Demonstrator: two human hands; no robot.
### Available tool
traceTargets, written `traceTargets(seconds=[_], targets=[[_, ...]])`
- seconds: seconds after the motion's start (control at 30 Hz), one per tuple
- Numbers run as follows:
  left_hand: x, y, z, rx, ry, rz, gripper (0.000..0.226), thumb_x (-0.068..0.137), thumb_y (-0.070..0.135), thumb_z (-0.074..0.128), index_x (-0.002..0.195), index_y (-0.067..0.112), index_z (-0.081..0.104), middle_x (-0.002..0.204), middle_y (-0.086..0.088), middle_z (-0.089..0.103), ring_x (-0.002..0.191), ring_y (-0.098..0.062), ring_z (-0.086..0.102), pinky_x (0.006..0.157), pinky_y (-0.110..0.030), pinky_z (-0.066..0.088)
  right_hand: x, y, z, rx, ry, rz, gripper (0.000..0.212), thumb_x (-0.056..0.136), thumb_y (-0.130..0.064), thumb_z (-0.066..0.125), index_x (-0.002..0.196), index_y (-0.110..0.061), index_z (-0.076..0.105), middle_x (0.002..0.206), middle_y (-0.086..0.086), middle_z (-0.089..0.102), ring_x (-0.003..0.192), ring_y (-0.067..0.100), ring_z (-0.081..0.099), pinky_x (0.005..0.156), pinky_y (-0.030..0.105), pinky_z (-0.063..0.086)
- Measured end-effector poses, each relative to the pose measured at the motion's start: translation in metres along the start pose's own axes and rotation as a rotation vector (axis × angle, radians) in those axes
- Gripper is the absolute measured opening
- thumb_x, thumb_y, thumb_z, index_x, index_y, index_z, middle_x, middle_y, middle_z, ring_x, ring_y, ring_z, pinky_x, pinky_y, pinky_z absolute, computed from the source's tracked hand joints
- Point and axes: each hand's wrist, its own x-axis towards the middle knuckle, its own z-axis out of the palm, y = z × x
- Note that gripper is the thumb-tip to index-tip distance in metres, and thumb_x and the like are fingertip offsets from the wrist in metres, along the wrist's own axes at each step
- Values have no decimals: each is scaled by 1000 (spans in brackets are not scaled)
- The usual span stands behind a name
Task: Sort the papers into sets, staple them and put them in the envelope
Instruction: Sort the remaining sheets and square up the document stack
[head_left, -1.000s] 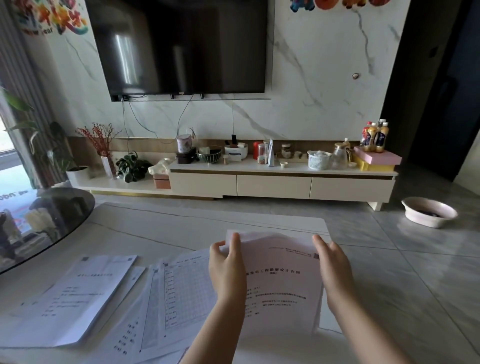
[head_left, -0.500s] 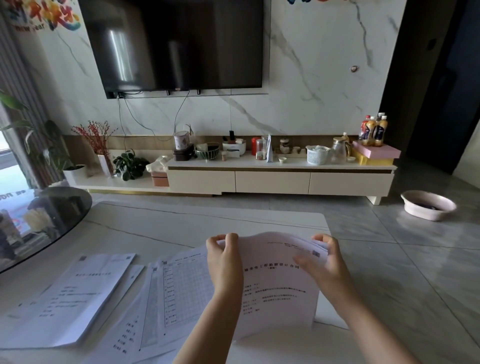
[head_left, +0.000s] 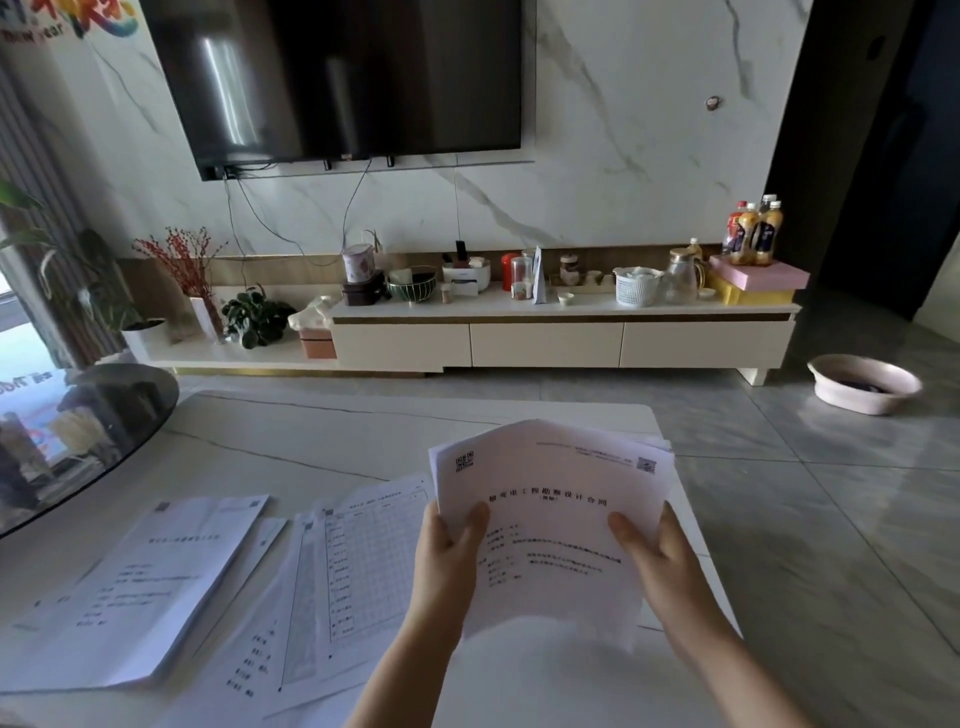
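A stack of printed white papers (head_left: 550, 499) is lifted off the white table (head_left: 322, 441), tilted toward me with its title page facing up. My left hand (head_left: 447, 551) grips its left edge, thumb on top. My right hand (head_left: 660, 556) grips its right edge, thumb laid across the front page. Flat on the table to the left lie a sheet with a grid table (head_left: 363, 561) on top of other loose pages and, further left, a separate set of papers (head_left: 150, 587). No stapler or envelope is in view.
A round dark glass top (head_left: 78, 431) overlaps the table's far left corner. The table's right edge drops to a grey tiled floor with a pink basin (head_left: 862, 382). A low TV cabinet (head_left: 545, 338) crowded with small items stands against the far wall.
The stack lay on the table with my hands at its top corners; both hands have since slid down its sides, gripped it and raised it toward me.
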Motion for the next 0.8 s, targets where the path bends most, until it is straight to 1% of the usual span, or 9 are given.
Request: traceTargets(seconds=[0.07,0.17,0.27,0.33,0.43,0.57,0.67,0.73,0.8], targets=[[-4,-5,-5,-3,-21,5,16,90,22,63,103,23,53,99,-2,65,91,-17,63,68,-28,50,-8,3,-9,6,-21,0,27,91,-21,61,116,-28,54,107,-10,69,100,3,64,88,27,46],[-12,-28,-11,41,-57,-27,23,91,22,62,111,20,52,106,-3,63,97,-16,62,71,-26,49,-23,26,-15,-7,-40,39,32,91,-11,58,117,-29,52,108,-13,68,100,-1,63,83,19,45],[-17,-47,-8,50,-33,-57,18,94,23,57,111,26,52,107,2,64,98,-12,61,73,-25,48,-33,51,-11,-35,-17,60,26,94,-10,55,112,-28,52,109,-13,67,101,-2,62,80,14,44],[-14,-52,-3,50,-10,-45,15,96,22,55,109,29,54,104,3,65,98,-13,62,77,-29,51,-31,57,-7,-44,10,64,19,95,-10,52,105,-26,52,107,-12,65,100,1,62,75,8,44],[-5,-50,-1,79,-1,8,13,95,21,57,104,29,54,103,0,64,97,-18,62,82,-39,53,-19,48,-5,-41,50,46,15,95,-8,53,98,-22,51,97,-7,64,87,1,63,65,6,45],[3,-53,-9,51,-42,2,24,85,18,69,101,24,52,102,-3,64,93,-16,65,79,-36,56,-10,51,-9,-12,-10,78,26,90,-9,60,110,-24,53,103,-10,67,91,-2,64,69,10,49],[0,-65,-5,59,-67,-58,19,89,19,65,103,28,54,106,-3,66,94,-13,64,76,-27,53,-10,59,-2,-11,-21,93,22,93,-10,56,109,-26,56,99,-13,70,96,3,65,71,13,50],[-1,-66,1,48,-20,-62,12,93,21,59,101,28,54,105,-4,65,95,-16,63,76,-28,53,-12,52,2,3,-23,70,19,96,-12,51,107,-26,58,95,-15,71,93,0,65,69,8,47],[-1,-62,0,-17,8,-40,16,92,19,61,103,27,53,105,-2,65,97,-16,63,81,-32,53,-12,43,-1,22,-16,33,21,96,-14,52,111,-26,57,101,-19,69,96,-8,61,73,3,43]])
